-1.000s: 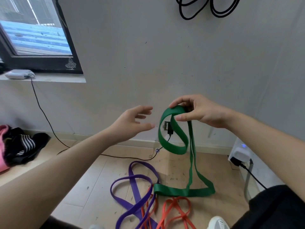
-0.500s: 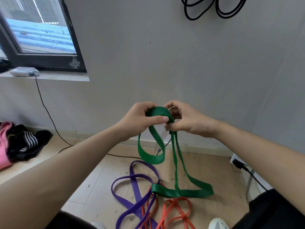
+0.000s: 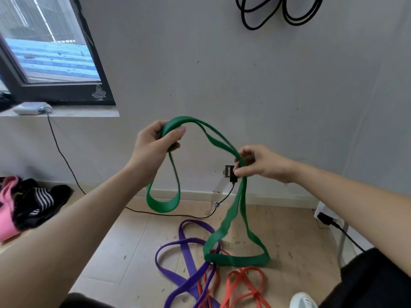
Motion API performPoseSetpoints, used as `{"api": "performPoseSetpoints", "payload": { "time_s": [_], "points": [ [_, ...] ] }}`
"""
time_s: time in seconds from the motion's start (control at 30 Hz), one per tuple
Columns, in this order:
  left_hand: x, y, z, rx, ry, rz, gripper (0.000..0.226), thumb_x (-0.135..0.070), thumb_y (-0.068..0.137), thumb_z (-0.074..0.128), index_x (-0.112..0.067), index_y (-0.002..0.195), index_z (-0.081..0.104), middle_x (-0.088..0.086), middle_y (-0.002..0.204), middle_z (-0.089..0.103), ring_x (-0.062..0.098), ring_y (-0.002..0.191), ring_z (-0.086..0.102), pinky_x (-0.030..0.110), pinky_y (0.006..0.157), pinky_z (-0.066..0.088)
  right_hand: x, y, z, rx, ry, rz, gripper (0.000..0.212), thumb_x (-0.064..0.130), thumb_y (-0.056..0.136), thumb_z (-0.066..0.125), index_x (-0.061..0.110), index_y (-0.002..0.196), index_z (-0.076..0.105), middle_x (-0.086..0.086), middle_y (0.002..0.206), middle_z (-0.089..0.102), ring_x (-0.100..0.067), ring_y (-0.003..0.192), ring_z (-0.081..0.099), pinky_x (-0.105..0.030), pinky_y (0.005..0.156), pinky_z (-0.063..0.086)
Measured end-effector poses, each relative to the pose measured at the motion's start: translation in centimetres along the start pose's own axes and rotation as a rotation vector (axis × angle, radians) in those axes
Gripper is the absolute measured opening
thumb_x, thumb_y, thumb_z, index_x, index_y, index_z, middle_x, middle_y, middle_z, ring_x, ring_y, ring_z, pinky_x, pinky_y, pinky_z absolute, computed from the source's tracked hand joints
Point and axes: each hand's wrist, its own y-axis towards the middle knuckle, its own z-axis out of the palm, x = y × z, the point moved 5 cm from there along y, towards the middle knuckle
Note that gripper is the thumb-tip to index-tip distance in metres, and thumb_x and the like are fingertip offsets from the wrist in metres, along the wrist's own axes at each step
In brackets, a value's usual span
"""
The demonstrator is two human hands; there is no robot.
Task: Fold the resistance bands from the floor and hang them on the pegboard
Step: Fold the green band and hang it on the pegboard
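A green resistance band [image 3: 219, 143] stretches between both hands in front of the wall. My left hand [image 3: 153, 144] grips its upper fold, and a short loop hangs below it. My right hand [image 3: 259, 163] pinches the band lower and to the right; a long loop drops from there to the floor. On the floor lie a purple band [image 3: 186, 247] and an orange band [image 3: 244, 283], partly under the green loop. Black bands [image 3: 264, 16] hang high on the wall. No pegboard is in view.
A window [image 3: 51, 54] with a sill holding a small white device [image 3: 31, 107] is at the left. A black cable [image 3: 66, 161] runs down to a wall socket [image 3: 230, 172]. Clothes [image 3: 26, 203] lie at the far left. A white box with a plug [image 3: 327, 216] stands right.
My hands, close together half a second ago, have moved apart: the left up and left with the fold, the right down and right along the band. The hanging loops have shifted with them.
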Motion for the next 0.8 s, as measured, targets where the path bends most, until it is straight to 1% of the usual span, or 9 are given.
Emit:
{"api": "performPoseSetpoints", "payload": {
  "time_s": [0.07,0.13,0.23,0.33,0.37,0.43,0.53,0.63,0.8],
  "points": [
    [0.7,0.1,-0.8,0.002,0.06,-0.019,0.019,-0.016,0.087,0.078,-0.013,0.104,0.068,-0.004,0.08,0.064,0.012,0.076,0.063,0.027,0.079,0.057,1.4,-0.4,-1.7,-0.08,0.106,-0.042,0.027,0.005,0.083,0.075,0.005,0.108,0.064,-0.019,0.106,0.072,-0.031,0.095,0.072,-0.046,0.091,0.058],
    [1.4,0.1,-1.2,0.023,0.12,-0.045,0.032,-0.011,0.083,0.082,-0.013,0.111,0.068,-0.002,0.08,0.069,0.015,0.079,0.068,0.034,0.085,0.059,3.3,-0.7,-2.9,-0.166,0.18,-0.106,0.029,0.014,0.081,0.076,0.011,0.108,0.067,-0.017,0.104,0.071,-0.032,0.095,0.071,-0.043,0.089,0.059],
    [2.2,-0.2,-0.5,0.124,0.196,-0.094,0.041,-0.008,0.079,0.085,-0.016,0.115,0.069,0.012,0.092,0.072,0.025,0.087,0.07,0.046,0.095,0.058,6.3,-1.1,-3.5,-0.262,0.26,-0.229,0.038,0.027,0.07,0.078,0.021,0.107,0.068,-0.008,0.097,0.071,-0.024,0.089,0.071,-0.034,0.087,0.058],
    [2.6,-0.7,1.0,0.212,0.24,-0.122,0.042,-0.009,0.077,0.086,-0.016,0.115,0.07,0.026,0.102,0.07,0.027,0.088,0.07,0.046,0.095,0.059,8.3,-1.1,-3.3,-0.307,0.242,-0.326,0.039,0.021,0.074,0.08,0.015,0.11,0.067,-0.014,0.1,0.071,-0.022,0.089,0.068,-0.031,0.087,0.057],
    [2.5,-0.8,1.6,0.232,0.238,-0.122,0.041,-0.009,0.077,0.086,-0.015,0.114,0.071,0.026,0.1,0.069,0.028,0.088,0.07,0.045,0.096,0.058,8.8,-1.1,-3.2,-0.304,0.224,-0.342,0.036,0.016,0.077,0.08,0.012,0.11,0.066,-0.015,0.1,0.071,-0.022,0.09,0.068,-0.031,0.087,0.057],
    [2.2,-0.9,2.7,0.258,0.206,-0.108,0.038,-0.008,0.079,0.085,-0.013,0.114,0.071,0.014,0.095,0.07,0.03,0.092,0.071,0.043,0.097,0.058,9.6,-1.0,-2.5,-0.273,0.164,-0.37,0.03,0.011,0.081,0.08,0.012,0.108,0.066,-0.011,0.099,0.072,-0.019,0.09,0.069,-0.03,0.085,0.058],
    [1.4,-0.9,4.4,0.282,0.109,-0.064,0.032,-0.006,0.082,0.081,-0.011,0.111,0.07,0.006,0.095,0.073,0.019,0.09,0.071,0.035,0.095,0.058,10.1,-1.0,-1.1,-0.211,0.018,-0.382,0.031,0.009,0.079,0.082,0.011,0.106,0.068,-0.007,0.096,0.073,-0.015,0.087,0.07,-0.026,0.08,0.057],
    [1.2,-0.9,5.4,0.308,0.06,-0.042,0.031,-0.009,0.082,0.081,-0.006,0.11,0.069,0.003,0.093,0.074,0.015,0.089,0.07,0.029,0.088,0.057,9.5,-0.9,0.0,-0.155,-0.08,-0.356,0.033,0.008,0.078,0.083,0.013,0.107,0.067,-0.006,0.095,0.072,-0.015,0.086,0.069,-0.028,0.078,0.056],
    [0.7,-1.2,6.0,0.309,0.073,-0.046,0.023,-0.009,0.084,0.08,-0.004,0.104,0.069,-0.002,0.081,0.069,0.006,0.073,0.065,0.019,0.071,0.051,7.1,-0.7,0.9,-0.005,-0.12,-0.219,0.038,0.001,0.08,0.078,0.006,0.114,0.062,-0.015,0.104,0.069,-0.026,0.097,0.068,-0.036,0.088,0.058]
  ]
}}
